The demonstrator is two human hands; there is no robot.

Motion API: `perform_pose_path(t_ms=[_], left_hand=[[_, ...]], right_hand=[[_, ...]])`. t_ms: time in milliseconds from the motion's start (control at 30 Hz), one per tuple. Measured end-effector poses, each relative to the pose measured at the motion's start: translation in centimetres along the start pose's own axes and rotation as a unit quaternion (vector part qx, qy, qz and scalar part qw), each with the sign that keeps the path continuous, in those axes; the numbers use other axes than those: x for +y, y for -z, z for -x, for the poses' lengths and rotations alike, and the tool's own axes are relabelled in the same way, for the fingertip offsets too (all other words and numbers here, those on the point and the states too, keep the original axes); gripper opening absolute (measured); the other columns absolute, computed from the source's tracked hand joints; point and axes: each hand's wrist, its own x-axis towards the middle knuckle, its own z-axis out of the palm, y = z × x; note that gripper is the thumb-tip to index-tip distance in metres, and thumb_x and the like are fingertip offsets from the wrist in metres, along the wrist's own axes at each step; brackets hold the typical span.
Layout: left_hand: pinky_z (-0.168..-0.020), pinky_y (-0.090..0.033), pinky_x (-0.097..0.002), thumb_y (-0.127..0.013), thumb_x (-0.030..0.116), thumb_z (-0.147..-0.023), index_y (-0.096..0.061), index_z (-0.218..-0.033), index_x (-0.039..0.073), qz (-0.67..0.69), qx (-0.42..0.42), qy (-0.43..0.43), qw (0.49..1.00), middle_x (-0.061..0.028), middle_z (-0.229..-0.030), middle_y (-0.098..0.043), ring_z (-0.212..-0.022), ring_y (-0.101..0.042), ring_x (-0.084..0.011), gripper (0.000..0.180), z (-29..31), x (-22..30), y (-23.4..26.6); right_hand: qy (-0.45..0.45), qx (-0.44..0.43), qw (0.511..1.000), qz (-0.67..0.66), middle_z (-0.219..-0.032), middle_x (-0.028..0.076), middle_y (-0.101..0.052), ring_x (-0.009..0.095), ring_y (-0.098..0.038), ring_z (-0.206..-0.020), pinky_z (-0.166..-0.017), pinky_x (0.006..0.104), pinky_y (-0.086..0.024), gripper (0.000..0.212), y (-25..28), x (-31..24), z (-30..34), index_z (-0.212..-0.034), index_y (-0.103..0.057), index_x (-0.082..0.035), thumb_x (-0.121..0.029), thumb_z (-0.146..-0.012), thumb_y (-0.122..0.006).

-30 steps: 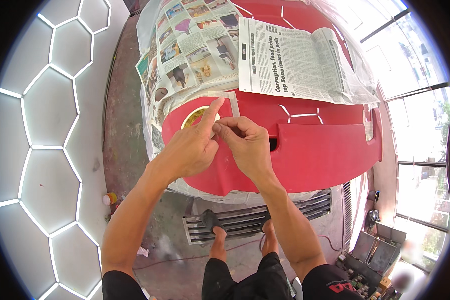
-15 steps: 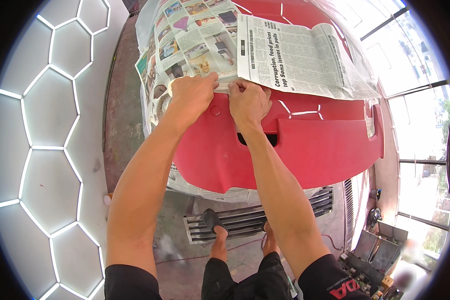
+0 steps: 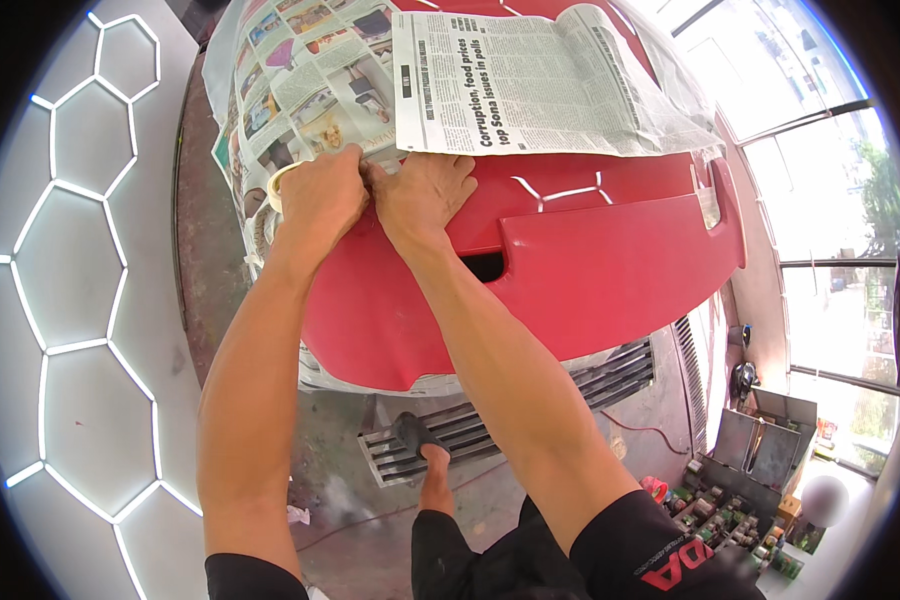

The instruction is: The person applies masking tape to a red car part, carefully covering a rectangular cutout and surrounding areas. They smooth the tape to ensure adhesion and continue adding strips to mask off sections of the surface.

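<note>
Both of my hands meet at the newspaper's near edge, over a glossy red car panel [image 3: 610,285]. My left hand [image 3: 320,205] is closed on a pale roll of masking tape [image 3: 275,188], whose rim shows at its left side. Beside it, my right hand [image 3: 420,205] lies at the paper's edge, fingers spread to the right, thumb close to the left fingers. A printed newspaper sheet [image 3: 560,95] covers the panel's upper part, its far right end curling. Further left lies a colour-picture newspaper sheet [image 3: 320,95]. What lies between my thumbs is hidden.
Clear plastic sheeting [image 3: 685,95] hangs around the panel's far right. A slatted grille [image 3: 450,435] lies on the floor by my foot. Cans and metal boxes [image 3: 760,450] stand at the lower right. A wall with hexagonal light strips [image 3: 80,265] rises at left; windows are at right.
The view has shifted right, moving the panel and paper leftward in it. My right hand has come closer to the left, and its fingers have spread from a pinch.
</note>
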Motion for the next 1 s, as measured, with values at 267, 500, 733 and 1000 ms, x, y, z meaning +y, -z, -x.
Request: perform_pose_path(t_ms=[267,500,733,1000], left_hand=[[-0.063,-0.046,-0.0274,-0.051,0.021,-0.119,-0.062,-0.128,0.006,0.47,0.198,0.12,0.852,-0.0063,-0.092,-0.065,-0.067,-0.054,-0.0116,0.021,17.4,5.5,1.2],[-0.074,-0.048,-0.0229,-0.048,0.002,-0.111,-0.029,-0.174,0.005,0.712,0.012,0.27,0.648,-0.0039,-0.099,-0.066,-0.079,-0.054,-0.0069,0.067,33.5,9.5,3.3],[-0.083,-0.058,-0.0303,-0.047,-0.004,-0.11,-0.02,-0.177,0.008,0.74,0.018,0.151,0.655,-0.0112,-0.114,-0.071,-0.089,-0.069,-0.0143,0.073,31.0,17.9,2.6],[-0.061,-0.059,-0.0331,-0.064,0.02,-0.116,-0.057,-0.146,0.003,0.723,-0.002,0.164,0.671,-0.0113,-0.089,-0.071,-0.066,-0.07,-0.018,0.035,28.0,20.4,2.5]], right_hand=[[0.015,0.02,0.999,0.022,-0.126,0.014,-0.07,0.039,-0.059,-0.123,-0.1,0.0547,-0.049,0.055,0.4,3.7,-1.7,-0.135,-0.068,-0.009,-0.031,-0.09,-0.09],[0.038,-0.418,0.885,-0.202,-0.109,0.01,-0.074,0.019,-0.069,-0.098,-0.082,0.0357,-0.055,0.053,15.6,4.0,9.3,-0.129,-0.077,0.002,-0.038,-0.096,-0.089],[0.033,-0.446,0.87,-0.209,-0.114,0.009,-0.075,0.019,-0.073,-0.096,-0.081,0.0321,-0.059,0.02,24.6,7.5,14.5,-0.118,-0.083,-0.002,-0.008,-0.098,-0.083],[0.245,-0.264,0.925,-0.118,-0.106,0.011,-0.08,0.018,-0.076,-0.091,-0.085,0.0315,-0.062,0.009,30.7,3.6,11.7,-0.109,-0.081,0.002,-0.001,-0.101,-0.078]])
